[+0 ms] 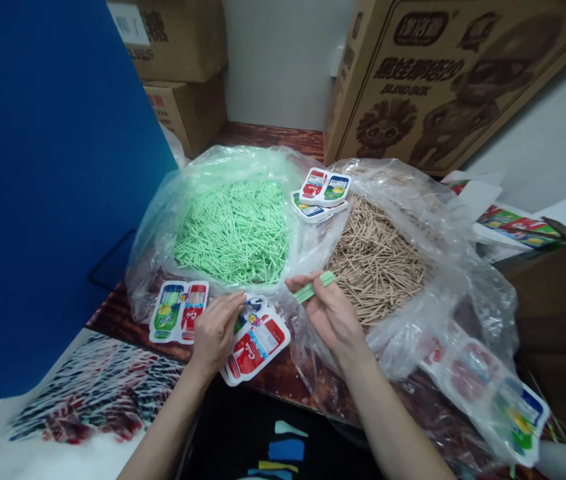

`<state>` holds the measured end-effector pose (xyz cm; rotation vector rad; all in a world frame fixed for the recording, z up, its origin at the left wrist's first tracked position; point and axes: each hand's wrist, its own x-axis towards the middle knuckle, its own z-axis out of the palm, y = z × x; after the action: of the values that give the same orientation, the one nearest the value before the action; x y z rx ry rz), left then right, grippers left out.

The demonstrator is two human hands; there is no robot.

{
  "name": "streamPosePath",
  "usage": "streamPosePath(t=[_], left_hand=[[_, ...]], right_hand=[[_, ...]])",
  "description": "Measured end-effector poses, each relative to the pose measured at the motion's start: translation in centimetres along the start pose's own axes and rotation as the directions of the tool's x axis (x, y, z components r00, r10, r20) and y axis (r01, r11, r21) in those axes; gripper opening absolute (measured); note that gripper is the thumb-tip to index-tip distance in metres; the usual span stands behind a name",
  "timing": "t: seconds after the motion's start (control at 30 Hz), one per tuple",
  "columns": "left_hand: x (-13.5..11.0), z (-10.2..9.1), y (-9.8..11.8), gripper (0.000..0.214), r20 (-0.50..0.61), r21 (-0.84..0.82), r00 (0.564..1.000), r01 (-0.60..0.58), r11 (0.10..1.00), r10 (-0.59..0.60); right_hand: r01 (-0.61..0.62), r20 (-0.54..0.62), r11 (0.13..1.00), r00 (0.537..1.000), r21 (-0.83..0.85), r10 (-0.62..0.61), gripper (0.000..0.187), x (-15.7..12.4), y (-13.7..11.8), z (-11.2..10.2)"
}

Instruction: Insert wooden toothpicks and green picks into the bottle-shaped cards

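Observation:
My right hand [330, 313] holds a small bundle of light green sticks [315, 287] between thumb and fingers, in front of the two heaps. My left hand [217, 333] is closed at the left edge of a can-shaped printed packet [257, 348] with a red cola picture, which lies tilted near the table's front edge. The fingers hide part of its green half. Left of that hand lies a similar packet [179, 311], with sticks showing in its two windows. Beyond the hands, a clear plastic bag [150, 233] holds a heap of green sticks [233, 230]. A brown stick heap [375, 267] is on the right.
Several more printed packets [325, 187] lie between the heaps. A packet strip [517, 417] lies at the lower right under plastic. Cardboard boxes [393, 73] stand at the back, and a blue panel [53, 180] rises on the left. Printed sheets [517, 223] lie at far right.

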<state>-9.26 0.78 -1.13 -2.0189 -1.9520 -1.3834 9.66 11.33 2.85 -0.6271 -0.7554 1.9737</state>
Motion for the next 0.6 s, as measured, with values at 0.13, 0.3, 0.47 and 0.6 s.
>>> streamPosePath(t=[0.13, 0.3, 0.47, 0.6], left_hand=[[0.2, 0.5, 0.2, 0.024, 0.022, -0.123, 0.993, 0.117, 0.986, -0.115], [0.4, 0.3, 0.6, 0.024, 0.082, -0.294, 0.951, 0.309, 0.904, -0.298], [0.4, 0.3, 1.0, 0.021, 0.12, -0.435, 0.879, 0.464, 0.771, -0.461], [0.4, 0.6, 1.0, 0.021, 0.156, -0.506, 0.827, 0.537, 0.675, -0.541]], right_hand=[[-0.062, 0.138, 0.998, 0.989, 0.017, 0.059, 0.015, 1.8, 0.0, 1.9], [-0.107, 0.18, 0.99, 0.976, -0.087, 0.121, 0.019, 3.1, 1.5, 3.3], [-0.145, 0.192, 0.981, 0.967, -0.13, 0.168, 0.023, 3.2, 1.8, 4.2], [-0.256, 0.224, 0.953, 0.931, -0.165, 0.289, 0.021, 2.5, 1.5, 4.7]])
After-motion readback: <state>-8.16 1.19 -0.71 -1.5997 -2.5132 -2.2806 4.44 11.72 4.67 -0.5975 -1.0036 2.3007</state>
